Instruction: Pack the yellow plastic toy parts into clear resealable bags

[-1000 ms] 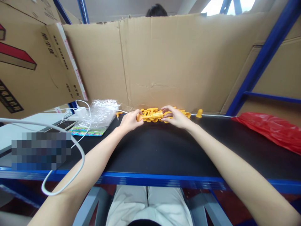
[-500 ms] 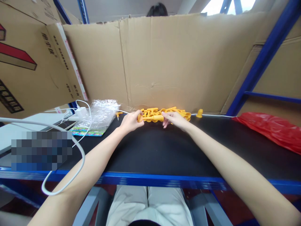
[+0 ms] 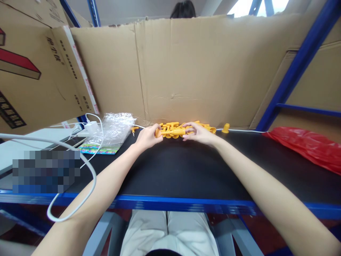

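Observation:
Between my hands lies a long yellow plastic piece (image 3: 176,132), level, with a rounded left end and a ribbed barrel at the right. My left hand (image 3: 147,137) pinches its rounded end between thumb and fingers. The fingers of my right hand (image 3: 198,133) curl around the tip of the barrel; the thumb is partly hidden. Just behind is a heap of yellow plastic parts (image 3: 172,124), some T-shaped, some ring-like. Left of my left hand lies a yellow T-handled corkscrew (image 3: 134,130) with a metal spiral. A small yellow bell-shaped cap (image 3: 225,128) stands right of the heap.
A cardboard wall (image 3: 202,71) closes off the back of the black tabletop (image 3: 181,170). Clear plastic bags (image 3: 115,128) lie at left, near a white charger (image 3: 92,127) and a looping white cable (image 3: 93,177). A red plastic bag (image 3: 306,145) lies at right.
My right hand has turned slightly and its fingers are now spread more around the barrel's end. My left hand stays on the rounded end, almost unmoved.

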Available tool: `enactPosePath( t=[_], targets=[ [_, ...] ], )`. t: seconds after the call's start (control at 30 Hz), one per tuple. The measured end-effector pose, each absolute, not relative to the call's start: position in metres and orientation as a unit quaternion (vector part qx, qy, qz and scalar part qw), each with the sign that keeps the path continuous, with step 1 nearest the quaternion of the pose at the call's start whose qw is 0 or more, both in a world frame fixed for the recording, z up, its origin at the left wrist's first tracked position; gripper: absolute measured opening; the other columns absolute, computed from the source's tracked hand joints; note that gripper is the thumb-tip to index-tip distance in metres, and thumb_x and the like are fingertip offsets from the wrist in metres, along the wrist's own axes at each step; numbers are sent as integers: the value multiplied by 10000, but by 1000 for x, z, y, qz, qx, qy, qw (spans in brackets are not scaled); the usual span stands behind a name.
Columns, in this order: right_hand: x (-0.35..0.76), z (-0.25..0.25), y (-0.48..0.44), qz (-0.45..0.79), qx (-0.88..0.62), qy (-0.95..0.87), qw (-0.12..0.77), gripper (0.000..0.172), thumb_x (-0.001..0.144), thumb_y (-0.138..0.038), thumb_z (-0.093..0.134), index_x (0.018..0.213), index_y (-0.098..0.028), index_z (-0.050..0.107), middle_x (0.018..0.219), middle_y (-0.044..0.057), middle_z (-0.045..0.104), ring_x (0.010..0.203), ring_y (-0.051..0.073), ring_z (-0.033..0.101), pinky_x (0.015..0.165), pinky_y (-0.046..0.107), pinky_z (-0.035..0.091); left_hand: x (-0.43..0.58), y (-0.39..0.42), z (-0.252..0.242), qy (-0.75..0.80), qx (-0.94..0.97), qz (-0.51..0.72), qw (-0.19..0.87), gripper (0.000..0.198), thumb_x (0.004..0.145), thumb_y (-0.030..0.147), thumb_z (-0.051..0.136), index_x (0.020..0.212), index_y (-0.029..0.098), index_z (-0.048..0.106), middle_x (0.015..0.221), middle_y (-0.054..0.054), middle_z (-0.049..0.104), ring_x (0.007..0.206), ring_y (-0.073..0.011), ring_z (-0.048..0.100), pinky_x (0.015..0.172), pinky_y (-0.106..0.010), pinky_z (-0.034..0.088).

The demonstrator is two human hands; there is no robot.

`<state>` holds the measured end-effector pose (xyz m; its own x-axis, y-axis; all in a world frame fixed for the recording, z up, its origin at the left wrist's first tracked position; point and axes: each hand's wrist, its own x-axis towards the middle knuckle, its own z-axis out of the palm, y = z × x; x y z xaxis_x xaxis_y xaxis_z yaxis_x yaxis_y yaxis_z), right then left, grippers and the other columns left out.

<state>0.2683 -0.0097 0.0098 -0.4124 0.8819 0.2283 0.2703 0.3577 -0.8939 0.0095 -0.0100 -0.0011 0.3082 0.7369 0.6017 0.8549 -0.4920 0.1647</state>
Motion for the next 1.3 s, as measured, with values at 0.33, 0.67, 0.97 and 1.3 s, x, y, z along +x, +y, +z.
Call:
enactPosePath(
  t=[0.33, 0.67, 0.97, 1.3],
  targets=[
    [257, 9, -13, 410, -425, -718, 369, 438, 804, -610, 477, 744, -178, 516, 697, 83, 689, 573, 174, 658, 652, 339, 544, 11, -12, -2, -466, -813, -334, 103, 302, 721, 338, 578, 995, 215, 541, 743, 1, 617, 620, -134, 549, 561, -225, 347],
    [269, 5, -3, 370, -357, -759, 399, 665, 658, -303, 739, 1261, -233, 469, 1223, 99, 577, 1098, 202, 568, 946, 382, 472, 7, -5, -4, -466, -804, -354, 105, 273, 707, 321, 600, 954, 216, 546, 666, 23, 579, 565, -120, 512, 527, -217, 322],
    [264, 5, -4, 369, -382, -734, 424, 487, 691, -293, 708, 1149, -176, 585, 1117, 107, 645, 1075, 220, 588, 936, 390, 488, 9, -8, -3, -458, -807, -356, 113, 274, 705, 314, 601, 956, 216, 550, 674, 19, 586, 570, -121, 516, 537, -221, 333],
    [264, 6, -9, 377, -421, -719, 404, 488, 741, -331, 677, 1187, -159, 578, 1007, 100, 692, 923, 192, 660, 918, 360, 495, 9, -8, -2, -453, -811, -353, 109, 267, 692, 295, 604, 941, 214, 550, 672, 19, 590, 568, -122, 521, 534, -220, 328]
  ],
)
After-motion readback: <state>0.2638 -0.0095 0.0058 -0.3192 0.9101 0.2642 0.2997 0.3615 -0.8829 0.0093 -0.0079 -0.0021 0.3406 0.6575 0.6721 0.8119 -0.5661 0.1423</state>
